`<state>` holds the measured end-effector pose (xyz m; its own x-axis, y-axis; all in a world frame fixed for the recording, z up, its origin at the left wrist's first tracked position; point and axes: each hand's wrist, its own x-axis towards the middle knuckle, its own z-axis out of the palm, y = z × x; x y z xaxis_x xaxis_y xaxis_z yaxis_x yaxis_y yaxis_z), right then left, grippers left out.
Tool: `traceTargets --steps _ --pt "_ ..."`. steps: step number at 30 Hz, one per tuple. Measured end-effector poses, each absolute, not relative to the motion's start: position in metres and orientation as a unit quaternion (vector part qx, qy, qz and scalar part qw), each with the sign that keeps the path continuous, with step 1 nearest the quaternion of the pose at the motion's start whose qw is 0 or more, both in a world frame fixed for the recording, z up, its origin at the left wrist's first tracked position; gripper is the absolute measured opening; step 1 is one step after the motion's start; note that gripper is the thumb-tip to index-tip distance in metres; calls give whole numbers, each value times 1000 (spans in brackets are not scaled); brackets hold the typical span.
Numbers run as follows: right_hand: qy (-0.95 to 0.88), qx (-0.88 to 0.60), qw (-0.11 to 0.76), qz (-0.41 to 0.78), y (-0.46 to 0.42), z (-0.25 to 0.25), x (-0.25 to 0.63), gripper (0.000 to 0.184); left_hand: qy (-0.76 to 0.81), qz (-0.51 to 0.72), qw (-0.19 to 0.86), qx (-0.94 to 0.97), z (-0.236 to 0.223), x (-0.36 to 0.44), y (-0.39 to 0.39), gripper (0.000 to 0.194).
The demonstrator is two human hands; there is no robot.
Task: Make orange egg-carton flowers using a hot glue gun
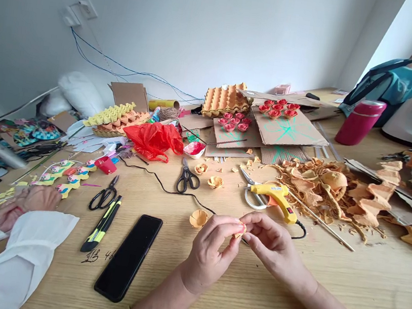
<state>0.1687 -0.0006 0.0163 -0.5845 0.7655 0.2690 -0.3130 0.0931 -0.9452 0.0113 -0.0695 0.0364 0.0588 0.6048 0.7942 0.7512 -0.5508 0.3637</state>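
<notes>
My left hand [214, 245] and my right hand [277, 249] meet above the table, fingertips pinched around a small orange egg-carton piece [240, 231]. The fingers cover most of it, so its full shape is hidden. Just left of my left hand sits an orange egg-carton flower cup [198, 218]. Farther back lie a layered carton flower [215, 182] and a smaller one [201, 168]. Beyond my right hand a yellow hot glue gun [276, 197] rests on its side, beside a pair of scissors [251, 184].
Black scissors [187, 176], more scissors [103, 196], a utility knife [102, 227] and a phone [128, 257] lie to the left. A co-worker's hands [28, 203] rest at far left. Torn carton scraps [312, 185], red flowers on cardboard [286, 127] and a pink bottle [360, 122] stand behind.
</notes>
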Motion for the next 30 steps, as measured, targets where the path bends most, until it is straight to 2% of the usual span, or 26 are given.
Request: traceTargets --steps 15,30 --pt "-596 -158 427 661 0 18 168 11 -454 -523 16 -721 35 8 -70 29" --pt "-624 -160 450 618 -1 12 164 9 -476 -537 12 -696 30 13 -69 27"
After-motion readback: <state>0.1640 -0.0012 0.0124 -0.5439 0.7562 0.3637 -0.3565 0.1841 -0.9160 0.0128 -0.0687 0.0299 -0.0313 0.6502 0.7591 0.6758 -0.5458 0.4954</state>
